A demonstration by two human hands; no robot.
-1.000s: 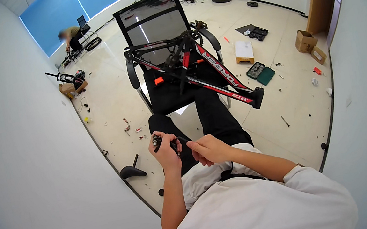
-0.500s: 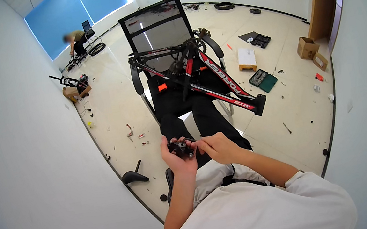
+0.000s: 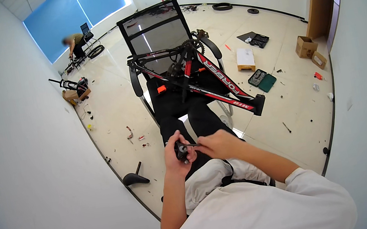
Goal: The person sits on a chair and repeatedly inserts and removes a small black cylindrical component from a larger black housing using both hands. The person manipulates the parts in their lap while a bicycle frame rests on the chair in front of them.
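Note:
Above my lap, my left hand (image 3: 174, 157) is wrapped round a small black metal bike part (image 3: 181, 151) with a silvery round end. Its exact kind is hard to make out. From the right, my right hand (image 3: 221, 145) pinches a thin dark rod-like tool (image 3: 192, 145), probably a hex key, whose far end meets the part. Beyond my hands, a black and red bicycle frame (image 3: 221, 78) lies across a black mesh chair (image 3: 155, 26), over my outstretched legs. An orange piece (image 3: 161, 89) rests on the seat beside it.
A saddle with its post (image 3: 136, 178) lies on the floor at left. To the right are an open green tool case (image 3: 267, 82), a white-topped box (image 3: 246, 58), a black case (image 3: 259, 41) and cardboard boxes (image 3: 305, 47). Far left, another person (image 3: 76, 44) bends over bike parts.
My left hand has turned the black part so its silvery end faces up, fingers closing further over it. My right hand has shifted slightly, tool still against the part.

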